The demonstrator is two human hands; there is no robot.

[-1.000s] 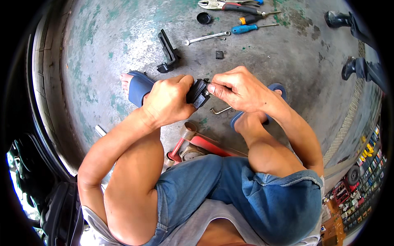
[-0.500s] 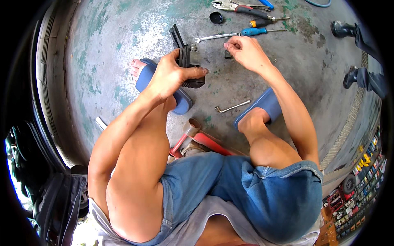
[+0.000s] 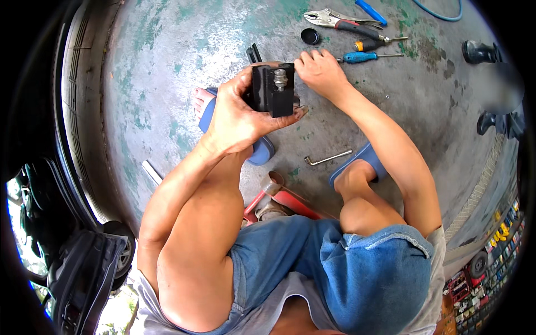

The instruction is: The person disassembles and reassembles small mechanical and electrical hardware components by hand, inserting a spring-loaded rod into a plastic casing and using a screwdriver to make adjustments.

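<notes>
My left hand (image 3: pixel 237 114) grips a black, block-shaped part (image 3: pixel 261 89), its thumb along the lower edge. A flat black face with a threaded silver metal fitting (image 3: pixel 280 79) points up at me. Two thin black prongs (image 3: pixel 253 53) stick out beyond the part. My right hand (image 3: pixel 322 73) is at the part's upper right edge with fingers curled; its thumb and whatever they pinch are hidden. A blue-handled screwdriver (image 3: pixel 360 57) lies on the floor just past my right hand.
Beyond my hands lie locking pliers (image 3: pixel 346 23), an orange-and-black screwdriver (image 3: pixel 369 44) and a round black cap (image 3: pixel 310 36). An L-shaped socket wrench (image 3: pixel 328 158) is between my feet. Red metal equipment (image 3: pixel 290 204) stands below me. Another person's boots (image 3: pixel 479 52) are at right.
The black part has been raised and turned, so its face with the metal fitting now shows. My right hand has come left to its edge, covering the combination wrench seen before.
</notes>
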